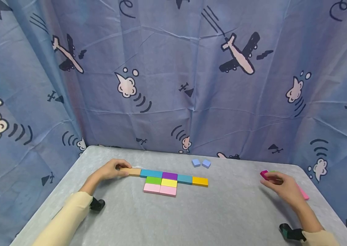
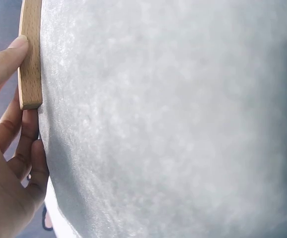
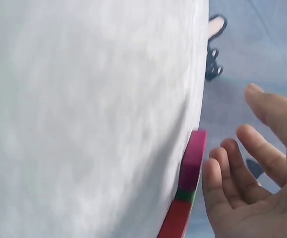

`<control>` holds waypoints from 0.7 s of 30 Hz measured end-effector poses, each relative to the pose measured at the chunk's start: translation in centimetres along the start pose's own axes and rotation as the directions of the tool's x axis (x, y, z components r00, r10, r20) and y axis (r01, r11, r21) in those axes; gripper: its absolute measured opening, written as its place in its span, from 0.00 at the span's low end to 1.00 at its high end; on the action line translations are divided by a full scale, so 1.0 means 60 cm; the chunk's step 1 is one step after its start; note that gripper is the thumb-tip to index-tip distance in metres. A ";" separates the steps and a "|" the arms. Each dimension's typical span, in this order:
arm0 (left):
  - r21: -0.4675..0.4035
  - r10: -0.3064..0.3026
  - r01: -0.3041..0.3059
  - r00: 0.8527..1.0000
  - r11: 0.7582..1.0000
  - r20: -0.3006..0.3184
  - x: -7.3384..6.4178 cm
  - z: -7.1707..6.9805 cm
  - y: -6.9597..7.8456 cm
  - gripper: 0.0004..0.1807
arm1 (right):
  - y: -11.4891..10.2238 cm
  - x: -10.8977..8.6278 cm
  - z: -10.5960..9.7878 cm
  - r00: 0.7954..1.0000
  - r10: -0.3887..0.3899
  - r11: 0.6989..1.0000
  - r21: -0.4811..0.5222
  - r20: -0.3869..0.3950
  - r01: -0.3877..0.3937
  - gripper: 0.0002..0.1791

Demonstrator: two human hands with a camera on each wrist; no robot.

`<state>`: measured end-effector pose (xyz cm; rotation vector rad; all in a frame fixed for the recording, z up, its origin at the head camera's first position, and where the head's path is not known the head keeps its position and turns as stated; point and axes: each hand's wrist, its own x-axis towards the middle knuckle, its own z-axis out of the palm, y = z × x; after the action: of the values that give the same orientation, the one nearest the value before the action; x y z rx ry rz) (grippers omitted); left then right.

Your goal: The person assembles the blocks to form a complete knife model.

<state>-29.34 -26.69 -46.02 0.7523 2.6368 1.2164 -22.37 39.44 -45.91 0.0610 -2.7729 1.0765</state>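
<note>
My left hand [image 1: 111,169] holds a plain wooden block [image 1: 134,172] at the left end of a row. In the left wrist view the thumb lies on one long side of this block and fingers show at the other side. To its right run a blue block [image 1: 151,173], a purple block [image 1: 170,176], a second blue block [image 1: 185,179] and an orange-yellow block [image 1: 200,181]. At the table's right side, my right hand [image 1: 284,188] hovers by a magenta block [image 1: 264,174], fingers loosely bent with nothing between them.
Below the row lie a green block [image 1: 153,180], a yellow block [image 1: 169,183] and two pink blocks [image 1: 151,188]. Two small light-blue pieces [image 1: 196,163] sit farther back. Beside the right hand is a pink-red block [image 1: 304,193]. A patterned curtain [image 1: 167,85] hangs behind the table.
</note>
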 end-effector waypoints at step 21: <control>0.013 -0.011 0.011 1.000 1.000 0.000 0.000 0.001 -0.001 0.12 | 0.035 0.027 -0.011 0.995 0.059 0.980 -0.185 -0.081 -0.074 0.27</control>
<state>-29.33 -26.66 -46.11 0.7390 2.6482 1.1977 -24.09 41.48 -46.56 -0.0949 -2.8108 0.8075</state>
